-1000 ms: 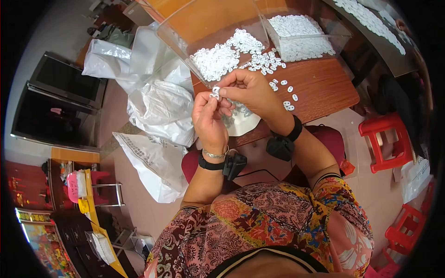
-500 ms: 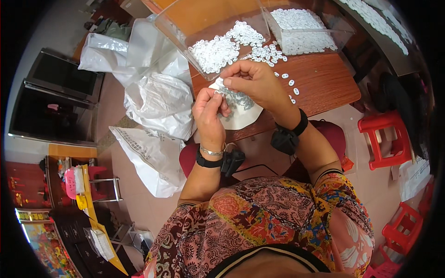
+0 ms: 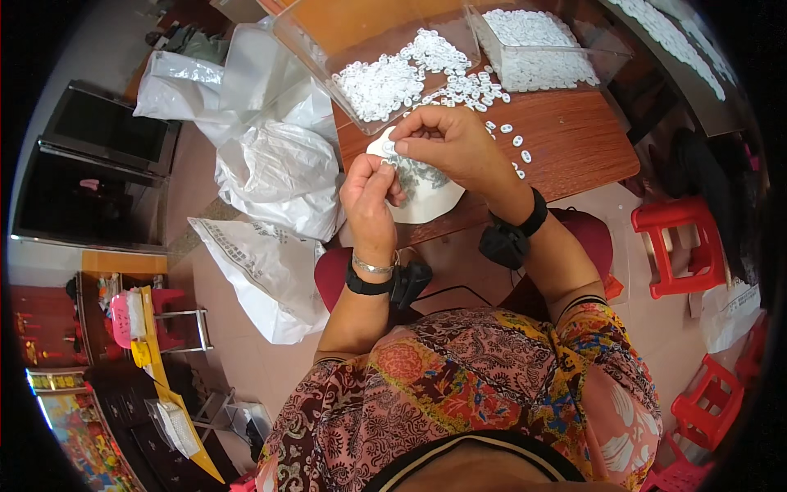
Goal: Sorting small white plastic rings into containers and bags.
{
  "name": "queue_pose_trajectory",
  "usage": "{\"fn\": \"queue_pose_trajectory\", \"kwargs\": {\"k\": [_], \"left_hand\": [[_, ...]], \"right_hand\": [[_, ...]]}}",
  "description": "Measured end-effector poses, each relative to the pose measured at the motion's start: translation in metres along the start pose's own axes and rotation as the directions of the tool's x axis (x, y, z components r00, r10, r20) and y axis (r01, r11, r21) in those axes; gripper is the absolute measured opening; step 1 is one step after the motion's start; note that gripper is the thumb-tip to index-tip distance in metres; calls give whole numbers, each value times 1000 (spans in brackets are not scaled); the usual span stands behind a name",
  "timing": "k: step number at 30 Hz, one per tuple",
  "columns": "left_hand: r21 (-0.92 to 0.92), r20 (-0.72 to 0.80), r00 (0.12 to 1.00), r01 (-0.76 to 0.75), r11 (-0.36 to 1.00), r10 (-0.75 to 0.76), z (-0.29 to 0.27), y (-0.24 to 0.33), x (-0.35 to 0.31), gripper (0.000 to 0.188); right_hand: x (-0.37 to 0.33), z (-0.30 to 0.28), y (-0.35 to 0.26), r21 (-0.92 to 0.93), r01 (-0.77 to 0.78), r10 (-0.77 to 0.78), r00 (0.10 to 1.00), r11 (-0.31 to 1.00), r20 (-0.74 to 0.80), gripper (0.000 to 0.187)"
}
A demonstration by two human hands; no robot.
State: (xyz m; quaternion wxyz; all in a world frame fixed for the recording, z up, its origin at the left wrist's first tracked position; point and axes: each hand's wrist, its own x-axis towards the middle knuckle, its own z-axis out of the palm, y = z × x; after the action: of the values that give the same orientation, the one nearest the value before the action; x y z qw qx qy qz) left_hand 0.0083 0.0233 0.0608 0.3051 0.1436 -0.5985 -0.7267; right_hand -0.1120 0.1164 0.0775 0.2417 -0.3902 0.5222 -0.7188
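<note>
Over the near edge of the tabletop [image 3: 574, 148], the left hand [image 3: 370, 193] pinches a small white piece [image 3: 388, 162] between thumb and forefinger, its other fingers curled beneath. Just beside it, the right hand [image 3: 443, 143] has thumb and forefinger drawn close together; whether they grip a part of their own, I cannot tell. The step in hand looks like fine fitting or adjusting of the small piece at the fingertips. The next move seems to call for a steady left pinch and a light, well-aligned touch from the right.

Beneath the hands lies a pale dish or sheet [image 3: 430, 211] with small grey bits [image 3: 416, 182] on it; the hands cover much of it, and the bits are too small to name. A few loose white ovals [image 3: 526, 156] lie to the right, partly behind the right forearm. Farther back, white pieces are heaped in a clear bin [image 3: 361, 125] and packed in a second bin [image 3: 545, 66]. At the far right, more white pieces [image 3: 668, 43] run into the dark, curved rim, where their shapes blur.
</note>
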Motion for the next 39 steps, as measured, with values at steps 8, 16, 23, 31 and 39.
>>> {"fn": "queue_pose_trajectory", "kwargs": {"k": [8, 16, 23, 31, 39], "left_hand": [[4, -9, 1000, 2, 1000, -2, -4, 1, -1, 12], [-54, -20, 999, 24, 998, -25, -2, 1, -2, 16], [-136, -36, 998, 47, 990, -52, 0, -2, 0, 17], [-133, -101, 995, 4, 991, -18, 2, -10, 2, 19], [-129, -3, 998, 63, 990, -64, -7, -12, 6, 22]], "right_hand": [[-4, 4, -4, -13, -54, 55, 991, 998, 120, 14], [-4, 6, -1, 37, -55, 49, 988, 998, 145, 13], [-4, 7, -5, -70, 10, 1, 989, 997, 148, 12], [-7, 14, -1, -507, 252, -230, 967, 824, 106, 23], [-8, 13, 0, -548, 325, -287, 945, 771, 156, 19]]}}
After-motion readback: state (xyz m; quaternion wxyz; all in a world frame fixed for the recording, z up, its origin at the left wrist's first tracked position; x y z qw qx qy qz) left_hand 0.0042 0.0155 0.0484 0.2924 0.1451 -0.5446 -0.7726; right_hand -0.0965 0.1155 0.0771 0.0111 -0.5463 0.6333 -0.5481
